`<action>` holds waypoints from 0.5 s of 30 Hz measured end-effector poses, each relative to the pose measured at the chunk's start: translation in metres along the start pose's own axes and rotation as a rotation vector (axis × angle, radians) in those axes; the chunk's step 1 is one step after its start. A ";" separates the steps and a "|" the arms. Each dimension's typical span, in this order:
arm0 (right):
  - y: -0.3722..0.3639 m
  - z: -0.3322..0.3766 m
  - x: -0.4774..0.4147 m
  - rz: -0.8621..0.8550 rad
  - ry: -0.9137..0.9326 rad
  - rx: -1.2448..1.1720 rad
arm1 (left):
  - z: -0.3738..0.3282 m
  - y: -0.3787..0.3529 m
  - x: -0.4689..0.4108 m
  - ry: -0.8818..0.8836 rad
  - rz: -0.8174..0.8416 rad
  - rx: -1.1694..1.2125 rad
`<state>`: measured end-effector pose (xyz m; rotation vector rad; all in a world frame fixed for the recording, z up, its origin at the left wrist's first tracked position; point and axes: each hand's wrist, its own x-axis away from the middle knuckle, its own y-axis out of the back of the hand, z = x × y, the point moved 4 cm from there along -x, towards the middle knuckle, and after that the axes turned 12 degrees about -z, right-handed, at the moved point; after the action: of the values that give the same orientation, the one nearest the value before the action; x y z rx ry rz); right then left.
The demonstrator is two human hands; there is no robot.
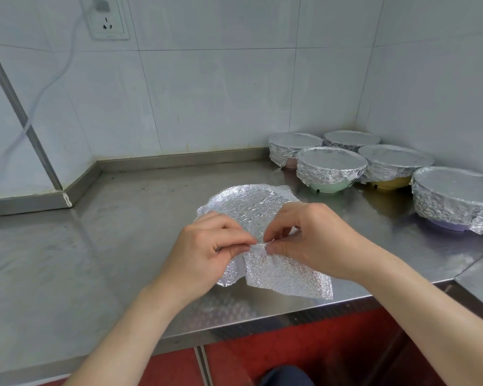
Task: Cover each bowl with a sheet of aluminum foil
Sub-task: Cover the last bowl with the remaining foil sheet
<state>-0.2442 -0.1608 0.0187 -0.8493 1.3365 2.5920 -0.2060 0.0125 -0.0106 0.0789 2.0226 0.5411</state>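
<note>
Forearms [140, 316]: closest to the lens, both reaching up from the bottom edge over the steel counter [81, 260].
Left hand [207, 246]: thumb and forefinger pinched together on the foil's near fold.
Foil [248, 207]: embossed sheet at mid-counter near the front edge. Its far part is moulded round and its near flap is loose. Whether a bowl sits under it cannot be told.
Right hand [315, 240]: fingertips clamped on the same fold, just beside the left's.
Covered bowls [331, 167]: five grouped in the right corner, each with foil crimped down over its rim.
Progress: five look finished, so the task seems nearly complete. Probably left: shaping and crimping this last sheet. No bare bowl is in view.
</note>
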 end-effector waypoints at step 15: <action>-0.035 0.006 0.011 -0.237 0.366 0.489 | -0.004 -0.008 0.002 -0.081 -0.063 -0.094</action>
<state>-0.2444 -0.1368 -0.0096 -1.3204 1.7298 1.8673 -0.2091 0.0042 -0.0137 -0.0195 1.9122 0.5832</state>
